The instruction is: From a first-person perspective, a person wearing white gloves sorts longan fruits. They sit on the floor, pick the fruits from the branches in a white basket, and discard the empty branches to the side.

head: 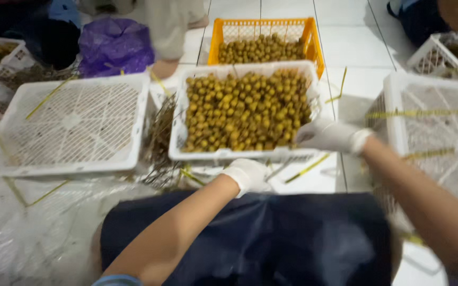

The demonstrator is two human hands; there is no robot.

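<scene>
Both hands gloved: left hand (248, 176) closed on near rim of white crate (229, 155), right hand (328, 135) clamped over its right near corner. Crate resting on tiled floor (345, 58) just ahead of knees, brimming with small yellow-brown fruit (245, 108). Looks like gripping crate by its edge; any shift would call for level, even pull, lest fruit spill. Behind, touching, orange crate (263, 26) part full of same fruit. Left, empty white crate (72, 124); right, another white crate (436, 137), tipped. Twigs (161, 140) between. Purple bag (115, 46) beyond.
</scene>
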